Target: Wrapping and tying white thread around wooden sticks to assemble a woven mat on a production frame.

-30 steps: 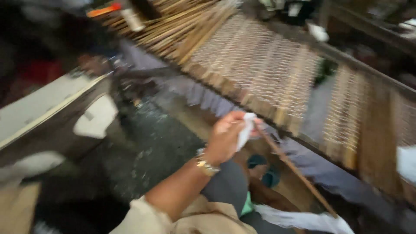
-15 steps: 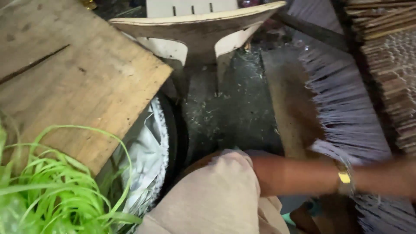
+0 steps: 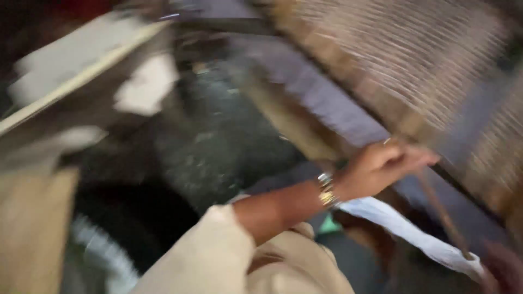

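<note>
The whole view is heavily smeared by motion, so only broad shapes can be read. One hand [image 3: 384, 166] is seen at about three o'clock, stretched out from a bare forearm that rises from a cream sleeve [image 3: 218, 256] at six o'clock. From its angle it is taken to be the left hand, though that is not certain. A metal wristband [image 3: 326, 190] is worn just behind it. The fingers are held nearly straight and close together, flattened toward the lower edge of the woven mat [image 3: 436, 71]; whether anything is gripped between them cannot be told.

The mat is spread from twelve o'clock down to three o'clock, pale tan strands laid close in rows. A band of lilac threads [image 3: 332, 103] is seen running along its near edge, and a thin wooden rod [image 3: 441, 215] is slanted just under the fingertips toward five o'clock. A white cloth [image 3: 414, 237] is draped just below the wrist, trailing to four o'clock.

No container, package or label can be made out through the blur. A pale wooden board [image 3: 81, 76] is set at ten o'clock, with white patches below it. The dark, speckled floor [image 3: 212, 147] is seen at the centre. The other hand is not seen.
</note>
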